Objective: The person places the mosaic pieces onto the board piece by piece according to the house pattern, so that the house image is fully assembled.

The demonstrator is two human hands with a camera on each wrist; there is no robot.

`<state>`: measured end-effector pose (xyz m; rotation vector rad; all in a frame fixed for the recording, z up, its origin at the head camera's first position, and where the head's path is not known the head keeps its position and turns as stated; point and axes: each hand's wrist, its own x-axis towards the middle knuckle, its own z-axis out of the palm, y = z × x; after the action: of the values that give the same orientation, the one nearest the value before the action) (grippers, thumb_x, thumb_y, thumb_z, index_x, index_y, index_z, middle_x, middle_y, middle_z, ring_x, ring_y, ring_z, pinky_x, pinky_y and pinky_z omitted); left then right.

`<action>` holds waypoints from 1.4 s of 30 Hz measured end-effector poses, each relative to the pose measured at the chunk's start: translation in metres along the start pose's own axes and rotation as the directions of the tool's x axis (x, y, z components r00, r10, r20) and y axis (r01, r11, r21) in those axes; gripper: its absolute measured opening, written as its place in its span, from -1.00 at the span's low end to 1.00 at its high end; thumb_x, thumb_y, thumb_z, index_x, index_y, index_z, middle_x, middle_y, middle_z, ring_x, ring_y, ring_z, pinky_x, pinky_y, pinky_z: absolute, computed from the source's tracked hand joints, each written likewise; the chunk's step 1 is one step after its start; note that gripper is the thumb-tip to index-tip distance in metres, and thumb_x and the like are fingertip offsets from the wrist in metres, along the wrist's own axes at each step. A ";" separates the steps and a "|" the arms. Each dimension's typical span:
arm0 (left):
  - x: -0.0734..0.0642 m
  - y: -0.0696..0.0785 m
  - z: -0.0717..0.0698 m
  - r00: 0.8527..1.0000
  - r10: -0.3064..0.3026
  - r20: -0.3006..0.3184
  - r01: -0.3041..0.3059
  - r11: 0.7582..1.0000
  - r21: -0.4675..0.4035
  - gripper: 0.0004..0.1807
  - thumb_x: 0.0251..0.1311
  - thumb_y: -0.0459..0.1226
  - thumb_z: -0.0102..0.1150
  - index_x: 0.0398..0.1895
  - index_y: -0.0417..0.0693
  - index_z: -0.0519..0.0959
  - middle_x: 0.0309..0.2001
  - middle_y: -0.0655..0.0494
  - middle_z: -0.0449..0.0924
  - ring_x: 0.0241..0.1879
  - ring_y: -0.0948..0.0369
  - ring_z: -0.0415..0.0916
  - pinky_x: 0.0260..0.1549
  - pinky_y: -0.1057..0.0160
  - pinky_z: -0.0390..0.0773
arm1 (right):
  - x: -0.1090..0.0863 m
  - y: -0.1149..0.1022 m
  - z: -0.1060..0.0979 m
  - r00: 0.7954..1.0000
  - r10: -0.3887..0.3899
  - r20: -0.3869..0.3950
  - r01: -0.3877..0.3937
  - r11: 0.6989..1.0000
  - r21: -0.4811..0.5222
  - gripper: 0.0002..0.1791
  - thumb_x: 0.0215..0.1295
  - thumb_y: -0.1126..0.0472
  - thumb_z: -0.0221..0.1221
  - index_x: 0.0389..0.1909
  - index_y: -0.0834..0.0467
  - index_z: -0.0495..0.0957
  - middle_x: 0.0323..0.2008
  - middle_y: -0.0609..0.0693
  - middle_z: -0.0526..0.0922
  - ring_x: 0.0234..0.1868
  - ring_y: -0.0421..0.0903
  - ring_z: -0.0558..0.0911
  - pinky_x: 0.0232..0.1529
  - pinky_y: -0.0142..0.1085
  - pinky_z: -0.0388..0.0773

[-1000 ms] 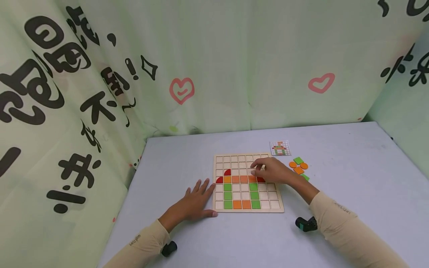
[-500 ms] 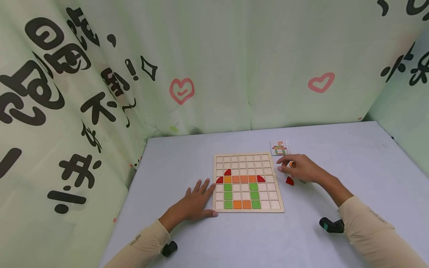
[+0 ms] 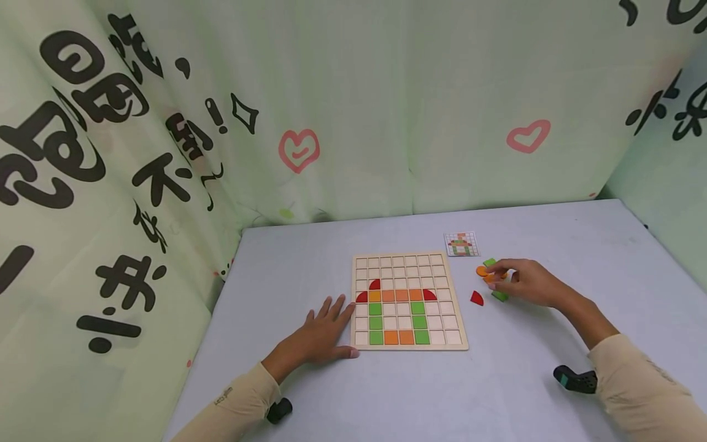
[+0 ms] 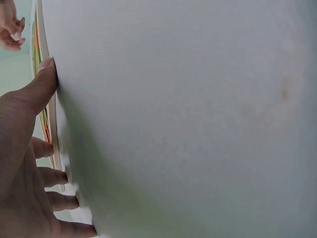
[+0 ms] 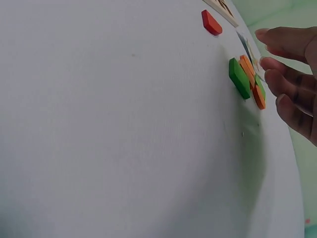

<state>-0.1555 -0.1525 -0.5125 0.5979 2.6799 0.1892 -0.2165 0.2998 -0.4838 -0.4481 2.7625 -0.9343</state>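
My left hand (image 3: 320, 336) lies with spread fingers on the table, thumb and fingertips at the left edge of the wooden grid board (image 3: 463, 341). Green, orange and red pieces fill some of the board's cells, while others are bare. Above a small group of loose pieces hovers my right hand (image 3: 527, 283), thumb and index finger apart. Partly under its fingertips are an orange disc (image 3: 482, 271), an orange square and green squares (image 3: 499, 296). In the right wrist view the right hand (image 5: 294, 74) is beside the green square (image 5: 239, 78), with nothing seen between its fingers.
A loose red quarter-circle piece (image 3: 477, 298) lies between the board and the group. Behind it is a small pattern card (image 3: 461, 244) with a coloured grid picture. Light green curtains (image 3: 353, 123) with lettering and hearts surround the white table (image 3: 309, 252).
My right hand has moved right, off the board and over to the loose pieces. A red quarter-circle piece now shows on the table beside the board. The left hand has stayed put.
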 end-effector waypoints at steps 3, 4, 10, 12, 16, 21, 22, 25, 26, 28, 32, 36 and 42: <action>0.000 0.000 0.000 1.000 0.004 -0.001 -0.004 1.000 -0.001 0.12 0.13 0.36 0.18 0.63 0.12 -0.04 0.64 -0.04 -0.13 0.60 -0.17 -0.21 0.38 -0.39 0.09 | -0.005 0.006 0.000 1.000 0.018 0.016 -0.018 1.000 -0.022 -0.58 0.21 0.19 0.39 0.05 0.27 0.61 -0.16 0.08 0.64 -0.41 -0.15 0.43 -0.47 -0.39 0.40; -0.001 0.000 -0.001 1.000 0.005 -0.001 -0.005 1.000 -0.001 0.12 0.13 0.36 0.18 0.63 0.12 -0.04 0.64 -0.04 -0.13 0.60 -0.17 -0.21 0.38 -0.38 0.09 | -0.007 0.007 0.000 1.000 0.016 0.020 -0.015 0.999 -0.030 -0.57 0.19 0.20 0.40 0.05 0.28 0.60 -0.16 0.08 0.65 -0.39 -0.15 0.42 -0.45 -0.39 0.40; -0.002 0.001 -0.003 1.000 0.004 0.004 -0.004 1.000 0.001 0.13 0.13 0.35 0.19 0.63 0.11 -0.04 0.64 -0.04 -0.14 0.60 -0.17 -0.21 0.38 -0.39 0.09 | -0.012 0.016 0.003 1.000 0.026 0.013 -0.025 0.998 -0.057 -0.58 0.18 0.22 0.41 0.03 0.28 0.60 -0.19 0.06 0.63 -0.25 -0.09 0.47 -0.34 -0.40 0.45; -0.002 0.001 -0.003 1.000 0.007 0.004 -0.007 1.000 0.001 0.13 0.13 0.35 0.19 0.63 0.10 -0.05 0.64 -0.05 -0.15 0.60 -0.17 -0.21 0.38 -0.39 0.09 | -0.013 0.017 0.003 0.999 0.035 0.004 -0.035 0.998 -0.059 -0.57 0.18 0.22 0.41 0.04 0.29 0.59 -0.20 0.07 0.63 -0.23 -0.07 0.48 -0.33 -0.40 0.45; -0.002 0.000 -0.002 1.000 0.011 0.003 -0.011 1.000 -0.001 0.13 0.13 0.36 0.18 0.63 0.10 -0.04 0.64 -0.05 -0.14 0.60 -0.18 -0.21 0.38 -0.39 0.09 | -0.014 0.019 0.005 0.999 0.050 -0.003 -0.050 0.997 -0.053 -0.55 0.17 0.20 0.42 0.04 0.29 0.58 -0.22 0.07 0.62 -0.25 -0.07 0.47 -0.34 -0.40 0.44; -0.002 -0.001 -0.002 1.000 0.011 0.003 -0.011 1.000 -0.003 0.13 0.13 0.37 0.17 0.63 0.10 -0.04 0.64 -0.05 -0.14 0.60 -0.17 -0.21 0.38 -0.38 0.09 | -0.016 0.019 0.008 0.999 0.052 -0.002 -0.052 0.998 -0.036 -0.61 0.18 0.23 0.41 0.01 0.25 0.60 -0.26 0.02 0.61 -0.28 -0.09 0.45 -0.36 -0.42 0.44; -0.002 -0.001 -0.002 1.000 0.010 0.004 -0.010 1.000 -0.004 0.13 0.13 0.37 0.18 0.63 0.10 -0.04 0.64 -0.05 -0.14 0.60 -0.17 -0.21 0.38 -0.38 0.08 | -0.016 0.019 0.008 0.999 0.049 -0.001 -0.049 0.998 -0.033 -0.62 0.18 0.23 0.40 0.00 0.25 0.61 -0.27 0.02 0.60 -0.29 -0.09 0.45 -0.37 -0.42 0.43; -0.002 0.000 -0.003 1.000 0.009 0.005 -0.009 1.000 -0.007 0.13 0.13 0.37 0.17 0.63 0.10 -0.04 0.64 -0.05 -0.15 0.60 -0.17 -0.22 0.39 -0.38 0.08 | -0.016 0.019 0.009 0.999 0.050 -0.001 -0.050 0.998 -0.035 -0.64 0.18 0.24 0.40 -0.01 0.23 0.62 -0.28 0.00 0.58 -0.33 -0.11 0.43 -0.41 -0.41 0.41; -0.003 0.000 -0.003 1.000 0.009 0.006 -0.009 1.000 -0.008 0.13 0.13 0.37 0.17 0.63 0.10 -0.04 0.64 -0.05 -0.15 0.60 -0.17 -0.22 0.39 -0.38 0.08 | -0.017 0.019 0.009 0.999 0.049 0.001 -0.049 0.998 -0.038 -0.64 0.18 0.24 0.40 -0.01 0.23 0.62 -0.28 0.00 0.57 -0.33 -0.11 0.42 -0.42 -0.41 0.40; -0.003 0.000 -0.003 1.000 0.008 0.006 -0.008 1.000 -0.006 0.13 0.14 0.37 0.17 0.64 0.11 -0.05 0.64 -0.05 -0.15 0.60 -0.17 -0.23 0.39 -0.38 0.07 | -0.016 0.019 0.009 0.999 0.048 0.003 -0.048 0.998 -0.043 -0.63 0.17 0.24 0.40 0.00 0.24 0.63 -0.29 0.00 0.57 -0.35 -0.11 0.42 -0.43 -0.40 0.39; -0.003 0.000 -0.002 1.000 0.008 0.005 -0.008 1.000 -0.002 0.13 0.14 0.36 0.17 0.64 0.11 -0.06 0.64 -0.04 -0.16 0.60 -0.17 -0.23 0.39 -0.38 0.07 | -0.017 0.019 0.008 0.999 0.046 0.007 -0.046 0.997 -0.054 -0.62 0.16 0.23 0.42 -0.02 0.28 0.65 -0.28 0.01 0.59 -0.31 -0.09 0.43 -0.41 -0.40 0.39; -0.002 0.000 -0.001 1.000 0.009 0.005 -0.009 1.000 -0.001 0.13 0.13 0.37 0.17 0.64 0.11 -0.06 0.64 -0.04 -0.16 0.60 -0.17 -0.23 0.39 -0.38 0.07 | -0.017 0.017 0.008 0.999 0.052 0.010 -0.051 0.997 -0.057 -0.61 0.15 0.22 0.43 -0.03 0.29 0.65 -0.27 0.01 0.61 -0.27 -0.07 0.44 -0.39 -0.40 0.40; -0.001 -0.002 0.000 1.000 0.018 0.000 -0.018 1.000 -0.004 0.13 0.14 0.38 0.15 0.64 0.11 -0.07 0.64 -0.04 -0.17 0.61 -0.16 -0.24 0.39 -0.38 0.07 | -0.018 0.017 0.008 0.998 0.057 0.009 -0.056 0.996 -0.064 -0.61 0.15 0.22 0.43 -0.01 0.28 0.65 -0.28 0.02 0.59 -0.27 -0.06 0.45 -0.40 -0.40 0.40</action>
<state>-0.1554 -0.1545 -0.5125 0.6214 2.6742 0.2001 -0.2010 0.3138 -0.4991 -0.3818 2.7861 -0.8312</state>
